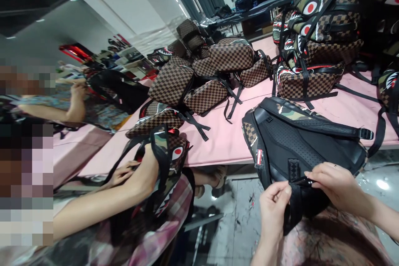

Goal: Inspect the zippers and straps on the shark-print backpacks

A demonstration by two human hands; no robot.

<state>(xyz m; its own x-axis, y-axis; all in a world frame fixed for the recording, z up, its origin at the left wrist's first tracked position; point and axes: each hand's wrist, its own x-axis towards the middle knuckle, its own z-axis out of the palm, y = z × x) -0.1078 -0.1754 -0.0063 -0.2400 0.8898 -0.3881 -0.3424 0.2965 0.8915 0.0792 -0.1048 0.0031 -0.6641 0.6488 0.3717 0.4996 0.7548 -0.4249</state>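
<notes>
A black-backed backpack [280, 141] with checkered and camouflage panels rests at the pink table's edge and over my lap, its padded back panel facing up. At its lower end, my left hand [274, 205] is closed, pinching a black webbing strap [294, 205]. My right hand [335, 185] is closed around a slim dark tool [301, 181], which points at the strap beside my left fingertips. The tool looks like small thread snips, but the fingers partly hide it. A small red and white tag [259, 158] hangs on the backpack's left side.
Checkered bags [232, 56] lie across the pink table [215, 143]. A tall stack of shark-mouth backpacks [324, 29] stands at the back right. On the left, a co-worker's arm [109, 199] reaches into a camouflage backpack [177, 166]. Thread scraps litter the floor [240, 212].
</notes>
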